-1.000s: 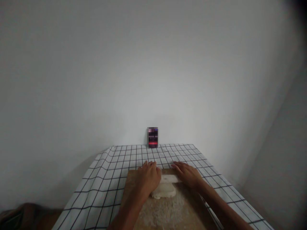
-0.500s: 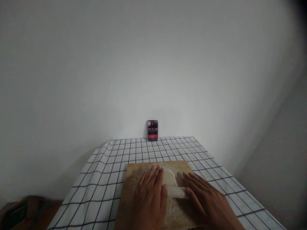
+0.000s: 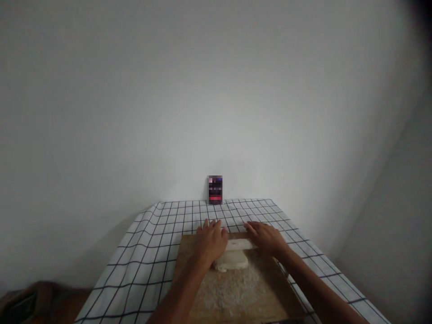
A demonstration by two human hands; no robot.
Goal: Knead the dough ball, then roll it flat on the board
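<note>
While both palms pressed flat, open, on the rolling pin (image 3: 239, 244), dough (image 3: 232, 260) was mid-roll.
Left hand (image 3: 209, 239) and right hand (image 3: 266, 237) gripped nothing; the next stroke called for even pressure across the floured board (image 3: 270, 288).

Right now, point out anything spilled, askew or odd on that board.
Nothing looks damaged or askew. Loose flour is scattered over the near half of the wooden board, not off it. Both hands, left hand and right hand, lie flat on the rolling pin at the far edge of the dough.
</note>
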